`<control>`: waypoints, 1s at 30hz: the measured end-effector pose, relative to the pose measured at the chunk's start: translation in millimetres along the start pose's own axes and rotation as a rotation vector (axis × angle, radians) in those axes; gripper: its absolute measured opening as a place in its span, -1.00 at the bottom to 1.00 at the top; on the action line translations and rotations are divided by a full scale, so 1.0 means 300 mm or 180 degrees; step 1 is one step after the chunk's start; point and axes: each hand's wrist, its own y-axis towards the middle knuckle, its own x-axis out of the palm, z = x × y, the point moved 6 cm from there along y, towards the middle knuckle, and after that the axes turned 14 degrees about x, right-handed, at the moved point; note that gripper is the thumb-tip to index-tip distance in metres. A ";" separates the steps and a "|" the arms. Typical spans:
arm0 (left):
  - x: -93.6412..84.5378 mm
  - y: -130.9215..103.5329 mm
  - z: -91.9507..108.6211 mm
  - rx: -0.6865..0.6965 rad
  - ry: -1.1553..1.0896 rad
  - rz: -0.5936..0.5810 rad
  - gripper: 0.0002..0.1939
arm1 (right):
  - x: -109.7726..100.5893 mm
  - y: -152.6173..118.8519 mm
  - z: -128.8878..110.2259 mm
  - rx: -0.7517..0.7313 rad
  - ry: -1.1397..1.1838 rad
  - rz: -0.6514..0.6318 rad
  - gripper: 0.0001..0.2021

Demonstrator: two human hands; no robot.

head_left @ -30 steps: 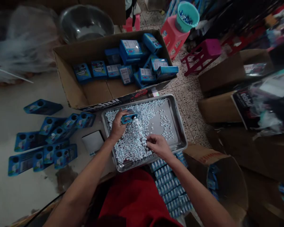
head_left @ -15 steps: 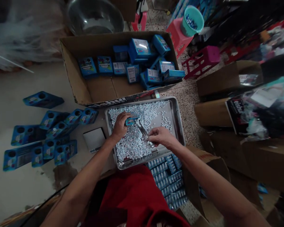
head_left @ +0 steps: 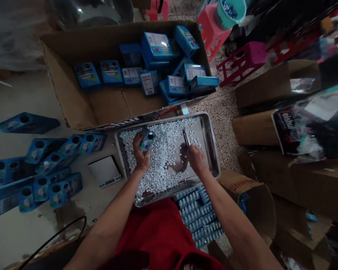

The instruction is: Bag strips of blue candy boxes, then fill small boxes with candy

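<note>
My left hand (head_left: 141, 157) is wrapped round a small blue candy box (head_left: 147, 142), held tilted above the left part of the tray. A round opening on the box's top has something white in it. My right hand (head_left: 196, 158) grips a long, narrow metal scoop (head_left: 186, 137), its far end low over the candies on the tray's right side. Small pale blue and white candies (head_left: 154, 168) lie heaped over the left and middle of the metal tray (head_left: 215, 150). Part of the scoop is hidden by my fingers.
A large cardboard carton (head_left: 55, 75) with several blue boxes stands behind the tray. Left are a small scale (head_left: 104, 168) and more blue boxes (head_left: 56, 191). Filled rows of blue packs (head_left: 198, 213) lie below the tray. A pink stool (head_left: 255, 54) and cartons (head_left: 253, 127) are right.
My right hand has moved the scoop away from the box, up and right over the tray. My left hand has turned the box, so its top opening now shows. The camera view has shifted.
</note>
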 end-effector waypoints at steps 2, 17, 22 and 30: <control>0.065 -0.021 0.015 0.0148 0.0081 0.0102 -0.49 | 0.040 0.003 -0.049 -0.0054 -0.0048 0.0033 -0.83; 0.205 0.016 0.144 -0.0408 -0.0253 -0.0317 -0.49 | 0.201 -0.151 -0.103 0.0358 0.3673 -0.1834 -0.83; 0.079 0.103 0.139 -0.0055 -0.0325 -0.0886 -0.58 | 0.042 -0.257 -0.050 0.0301 0.4001 -0.2406 -0.81; 0.011 0.160 0.145 0.0500 -0.0278 -0.1454 -0.62 | -0.174 -0.219 -0.068 -0.0458 0.3062 -0.2498 -0.84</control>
